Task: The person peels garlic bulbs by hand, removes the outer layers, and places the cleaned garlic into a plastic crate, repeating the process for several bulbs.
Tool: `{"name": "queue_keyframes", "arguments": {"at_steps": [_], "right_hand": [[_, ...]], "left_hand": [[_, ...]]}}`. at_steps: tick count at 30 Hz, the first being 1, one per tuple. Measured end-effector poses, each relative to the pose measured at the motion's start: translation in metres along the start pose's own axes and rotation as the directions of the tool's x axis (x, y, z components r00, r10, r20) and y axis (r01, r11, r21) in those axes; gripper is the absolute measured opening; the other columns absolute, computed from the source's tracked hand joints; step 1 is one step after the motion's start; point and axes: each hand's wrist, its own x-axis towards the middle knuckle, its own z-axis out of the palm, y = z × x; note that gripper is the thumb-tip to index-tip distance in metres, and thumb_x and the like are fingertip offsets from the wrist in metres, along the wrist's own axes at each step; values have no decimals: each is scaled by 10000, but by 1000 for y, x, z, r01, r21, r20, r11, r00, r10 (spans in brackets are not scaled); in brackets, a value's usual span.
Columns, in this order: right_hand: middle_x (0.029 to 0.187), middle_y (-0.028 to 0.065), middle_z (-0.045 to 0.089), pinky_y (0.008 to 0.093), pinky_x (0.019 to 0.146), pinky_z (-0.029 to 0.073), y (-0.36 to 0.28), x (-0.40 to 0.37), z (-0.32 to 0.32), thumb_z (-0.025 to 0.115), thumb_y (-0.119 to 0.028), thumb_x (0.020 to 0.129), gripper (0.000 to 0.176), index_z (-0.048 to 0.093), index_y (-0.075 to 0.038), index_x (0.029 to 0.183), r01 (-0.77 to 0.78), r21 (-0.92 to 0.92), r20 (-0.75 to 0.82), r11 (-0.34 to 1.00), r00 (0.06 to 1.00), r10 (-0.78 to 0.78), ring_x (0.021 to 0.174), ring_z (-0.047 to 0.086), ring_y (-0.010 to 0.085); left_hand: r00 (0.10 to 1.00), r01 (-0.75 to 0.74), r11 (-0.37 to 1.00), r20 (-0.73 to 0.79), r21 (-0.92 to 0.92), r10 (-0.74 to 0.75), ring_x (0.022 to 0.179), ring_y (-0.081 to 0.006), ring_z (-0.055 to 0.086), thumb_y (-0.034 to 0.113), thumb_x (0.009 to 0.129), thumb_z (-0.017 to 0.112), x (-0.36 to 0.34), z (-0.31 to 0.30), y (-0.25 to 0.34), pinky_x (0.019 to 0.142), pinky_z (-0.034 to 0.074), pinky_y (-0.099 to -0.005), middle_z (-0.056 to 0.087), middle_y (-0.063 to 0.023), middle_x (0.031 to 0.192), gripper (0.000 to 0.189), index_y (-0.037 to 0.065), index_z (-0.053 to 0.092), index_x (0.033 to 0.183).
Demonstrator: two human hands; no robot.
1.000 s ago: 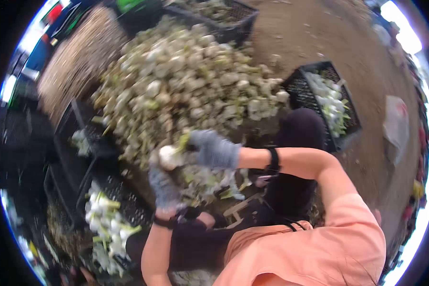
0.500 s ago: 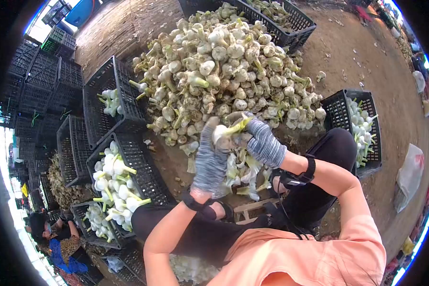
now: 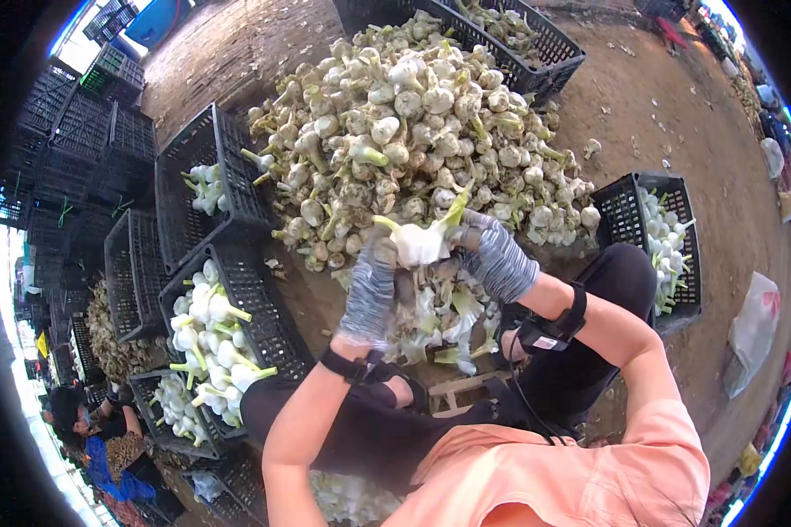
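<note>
A white garlic bulb point(image 3: 418, 246) is held up between my two gloved hands, over the near edge of the garlic heap point(image 3: 404, 114). My left hand point(image 3: 371, 285), in a grey striped glove, is closed at the bulb's left side, where a pale yellow-green strip sticks out. My right hand point(image 3: 498, 259), gloved alike, grips the bulb's right side near its upright green stem. Some fingertips are hidden behind the bulb. Below the hands lie loose peeled skins point(image 3: 444, 325) on the ground.
A crate of clean white garlic point(image 3: 277, 307) stands at left, a crate holding a few bulbs point(image 3: 189, 140) behind it. Another garlic crate point(image 3: 628, 198) is at right. Stacked black crates point(image 3: 83, 132) line the far left. A co-worker point(image 3: 119, 439) sits at lower left.
The bulb has turned more upright, its stem now pointing up. A strip now stands out at its left. My left hand has moved slightly left and down, away from my right.
</note>
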Motion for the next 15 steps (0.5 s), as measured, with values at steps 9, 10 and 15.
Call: {"name": "queue_keyframes", "arguments": {"at_steps": [9,10,15], "right_hand": [[930,143,484,331,687,474,-25,-9,20,567,11,662,273,556,-10,934,245,-633,69,735,963,-261,842,540,297],[935,140,487,329,695,481,-27,-11,23,561,22,655,268,562,-13,921,227,-645,107,730,972,-208,850,544,293],[1009,136,499,298,715,496,-27,-12,18,541,29,680,296,565,-26,969,291,-643,144,709,955,-261,861,574,246]], "left_hand": [[984,-61,990,-156,126,81,966,-126,546,182,838,596,-4,19,13,824,453,-232,572,-77,1076,406,-2,474,1179],[984,-61,990,-159,126,80,966,-126,546,182,838,596,-3,17,12,824,453,-232,572,-77,1076,406,-2,474,1179],[976,-62,994,-205,85,78,909,-123,572,139,854,567,-6,13,16,794,468,-235,595,-78,1044,338,-12,509,1152]]}}
